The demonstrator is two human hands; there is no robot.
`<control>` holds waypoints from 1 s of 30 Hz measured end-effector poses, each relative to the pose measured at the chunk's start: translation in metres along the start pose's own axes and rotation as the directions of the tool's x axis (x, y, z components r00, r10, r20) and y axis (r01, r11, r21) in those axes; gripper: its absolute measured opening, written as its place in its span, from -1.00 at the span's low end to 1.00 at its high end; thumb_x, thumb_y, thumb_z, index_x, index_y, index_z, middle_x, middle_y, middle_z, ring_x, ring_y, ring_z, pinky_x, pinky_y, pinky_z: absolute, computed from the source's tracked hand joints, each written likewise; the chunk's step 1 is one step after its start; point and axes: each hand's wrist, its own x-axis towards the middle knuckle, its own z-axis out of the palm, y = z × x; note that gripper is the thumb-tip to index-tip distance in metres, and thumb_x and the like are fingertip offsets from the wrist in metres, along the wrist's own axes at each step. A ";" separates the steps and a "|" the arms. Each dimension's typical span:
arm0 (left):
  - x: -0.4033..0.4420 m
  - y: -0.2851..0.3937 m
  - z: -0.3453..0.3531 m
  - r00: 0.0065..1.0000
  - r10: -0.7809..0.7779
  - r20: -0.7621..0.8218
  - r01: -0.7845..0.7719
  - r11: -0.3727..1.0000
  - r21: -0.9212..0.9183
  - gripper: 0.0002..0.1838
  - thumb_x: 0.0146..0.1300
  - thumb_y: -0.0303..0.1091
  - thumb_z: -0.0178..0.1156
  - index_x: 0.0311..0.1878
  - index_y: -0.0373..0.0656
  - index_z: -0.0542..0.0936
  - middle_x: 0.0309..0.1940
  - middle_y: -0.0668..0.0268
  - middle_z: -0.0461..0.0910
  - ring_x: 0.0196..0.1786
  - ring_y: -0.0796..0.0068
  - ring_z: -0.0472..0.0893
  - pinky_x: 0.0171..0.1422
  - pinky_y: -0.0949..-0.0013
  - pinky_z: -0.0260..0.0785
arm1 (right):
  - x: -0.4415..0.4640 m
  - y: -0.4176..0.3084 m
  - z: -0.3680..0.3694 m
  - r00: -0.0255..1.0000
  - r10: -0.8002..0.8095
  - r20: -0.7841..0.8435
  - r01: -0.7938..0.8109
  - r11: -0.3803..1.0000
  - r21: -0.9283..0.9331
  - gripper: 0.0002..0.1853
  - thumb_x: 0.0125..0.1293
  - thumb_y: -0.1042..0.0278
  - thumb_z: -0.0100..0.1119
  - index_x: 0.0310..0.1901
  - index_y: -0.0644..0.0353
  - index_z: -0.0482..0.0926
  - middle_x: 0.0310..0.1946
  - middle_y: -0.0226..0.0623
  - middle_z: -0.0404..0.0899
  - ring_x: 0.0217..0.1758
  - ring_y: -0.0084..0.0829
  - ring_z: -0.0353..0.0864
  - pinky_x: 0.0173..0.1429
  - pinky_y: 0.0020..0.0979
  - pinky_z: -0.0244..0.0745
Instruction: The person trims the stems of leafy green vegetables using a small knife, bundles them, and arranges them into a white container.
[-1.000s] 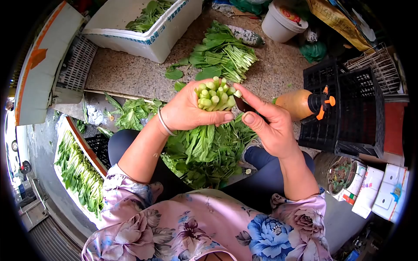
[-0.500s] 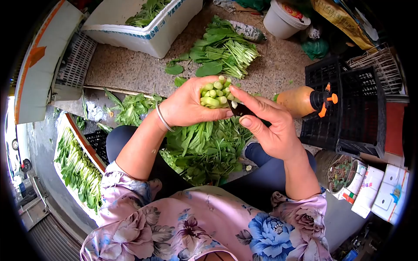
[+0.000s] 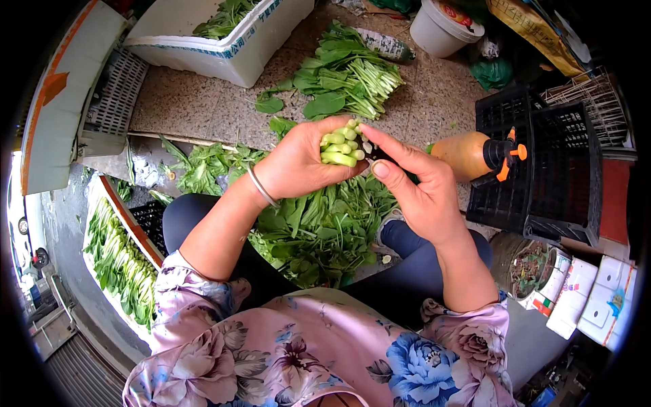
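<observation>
The left hand is wrapped round the bunch, stem ends bared, above the leaf pile between the legs. The right hand pinches a dark blade between thumb and forefinger, right beside the stems. Best keep the ends level, cut shallow, and angle the edge clear of the left hand

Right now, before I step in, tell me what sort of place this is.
Likely a vegetable trimming spot, perhaps a seller's: a white foam box holding leafy greens, more greens lined up at left, and a leaf heap in the middle.
</observation>
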 end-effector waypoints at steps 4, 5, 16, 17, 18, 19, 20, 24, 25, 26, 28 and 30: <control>0.001 -0.001 -0.004 0.998 -0.067 0.003 0.067 0.992 0.105 -0.67 0.00 -0.50 0.27 -0.14 -0.22 0.44 -0.35 0.44 0.53 -0.30 0.74 0.46 -0.19 0.59 0.37 | 0.001 0.003 0.011 0.989 -0.035 -0.145 0.035 0.999 -0.006 -0.62 0.16 0.46 0.13 0.07 0.07 0.47 -0.59 -0.37 0.42 -0.55 -0.60 0.29 -0.39 -0.57 0.29; 0.001 0.001 -0.005 0.999 -0.055 -0.003 0.054 0.990 0.133 -0.66 -0.01 -0.50 0.28 -0.13 -0.22 0.44 -0.35 0.45 0.53 -0.30 0.73 0.46 -0.20 0.58 0.37 | 0.001 0.002 0.011 0.988 -0.025 -0.152 0.021 0.999 -0.033 -0.62 0.16 0.46 0.13 0.06 0.06 0.47 -0.59 -0.37 0.41 -0.56 -0.60 0.30 -0.41 -0.57 0.29; -0.003 0.007 -0.010 0.999 0.000 0.033 -0.005 0.988 0.153 -0.65 -0.04 -0.48 0.30 -0.13 -0.22 0.47 -0.35 0.43 0.54 -0.30 0.71 0.48 -0.19 0.56 0.39 | 0.004 -0.004 0.007 0.999 -0.054 -0.006 0.053 0.998 -0.034 -0.65 0.22 0.51 0.04 0.08 0.27 0.42 -0.17 -0.25 0.55 -0.17 -0.56 0.49 -0.03 -0.56 0.35; -0.003 0.005 -0.010 0.999 0.030 0.043 -0.037 0.983 0.183 -0.66 -0.04 -0.48 0.30 -0.14 -0.22 0.47 -0.35 0.43 0.54 -0.30 0.71 0.48 -0.19 0.55 0.39 | 0.003 -0.003 0.007 0.999 -0.052 0.002 0.052 0.998 -0.036 -0.65 0.22 0.51 0.04 0.08 0.27 0.42 -0.16 -0.24 0.55 -0.16 -0.56 0.49 -0.03 -0.56 0.35; -0.002 0.004 -0.009 0.997 0.060 0.055 -0.070 0.975 0.212 -0.66 -0.04 -0.47 0.30 -0.15 -0.21 0.48 -0.35 0.44 0.54 -0.30 0.71 0.48 -0.19 0.55 0.39 | 0.002 -0.001 0.008 0.999 -0.050 0.009 0.050 0.998 -0.039 -0.65 0.22 0.52 0.04 0.08 0.27 0.42 -0.15 -0.24 0.55 -0.15 -0.56 0.49 -0.02 -0.55 0.35; -0.003 0.009 -0.007 0.999 0.005 0.043 -0.013 0.984 0.178 -0.67 -0.04 -0.46 0.31 -0.17 -0.22 0.48 -0.35 0.43 0.54 -0.31 0.71 0.47 -0.19 0.55 0.39 | 0.002 0.001 0.010 0.995 -0.076 -0.060 0.069 0.991 -0.115 -0.64 0.20 0.50 0.08 0.07 0.16 0.45 -0.35 -0.30 0.49 -0.36 -0.58 0.40 -0.23 -0.56 0.32; -0.002 0.009 -0.008 0.999 0.004 0.043 -0.012 0.984 0.176 -0.67 -0.04 -0.46 0.31 -0.17 -0.22 0.48 -0.35 0.43 0.54 -0.31 0.71 0.47 -0.19 0.55 0.39 | 0.002 0.001 0.010 0.992 -0.092 -0.092 0.077 0.985 -0.152 -0.63 0.18 0.48 0.10 0.06 0.10 0.47 -0.45 -0.34 0.46 -0.46 -0.59 0.35 -0.34 -0.56 0.30; -0.002 0.015 -0.010 0.996 -0.038 0.084 0.030 0.996 0.088 -0.64 -0.07 -0.46 0.33 -0.16 -0.24 0.50 -0.36 0.41 0.54 -0.31 0.69 0.48 -0.18 0.54 0.40 | 0.005 -0.008 0.005 0.986 -0.159 -0.047 0.152 0.981 -0.123 -0.60 0.19 0.46 0.11 0.10 0.10 0.43 -0.36 -0.31 0.55 -0.44 -0.60 0.42 -0.33 -0.58 0.36; -0.003 0.016 -0.010 0.990 -0.046 0.135 0.041 0.998 0.038 -0.69 -0.04 -0.47 0.31 -0.18 -0.24 0.49 -0.38 0.42 0.55 -0.32 0.71 0.49 -0.19 0.56 0.39 | 0.004 -0.014 0.005 0.996 -0.081 -0.046 0.083 0.996 0.032 -0.58 0.19 0.45 0.11 0.13 0.14 0.39 -0.21 -0.27 0.54 -0.29 -0.57 0.47 -0.21 -0.57 0.38; -0.004 0.016 -0.009 0.981 -0.053 0.186 0.056 0.998 -0.012 -0.73 -0.01 -0.48 0.28 -0.20 -0.24 0.49 -0.40 0.42 0.56 -0.33 0.74 0.49 -0.21 0.59 0.39 | 0.003 -0.014 0.003 0.998 -0.053 -0.018 0.054 0.994 0.091 -0.56 0.20 0.44 0.10 0.14 0.18 0.36 -0.09 -0.25 0.48 -0.16 -0.54 0.45 -0.10 -0.54 0.36; -0.006 0.011 -0.011 0.976 -0.057 0.210 0.067 0.997 -0.042 -0.74 -0.01 -0.51 0.27 -0.21 -0.24 0.49 -0.40 0.42 0.57 -0.32 0.75 0.49 -0.22 0.60 0.39 | 0.001 -0.012 -0.002 0.999 0.003 0.039 -0.011 0.979 0.203 -0.52 0.22 0.41 0.09 0.18 0.27 0.29 0.14 -0.20 0.36 0.11 -0.49 0.40 0.12 -0.48 0.32; -0.007 0.009 -0.013 0.950 -0.166 0.264 0.169 0.986 0.010 -0.59 -0.10 -0.44 0.36 -0.12 -0.26 0.50 -0.34 0.36 0.57 -0.30 0.68 0.50 -0.18 0.54 0.41 | 0.000 -0.009 -0.007 0.979 0.084 0.186 -0.121 0.972 0.202 -0.54 0.23 0.39 0.07 0.17 0.27 0.31 0.11 -0.22 0.40 0.15 -0.49 0.36 0.16 -0.47 0.28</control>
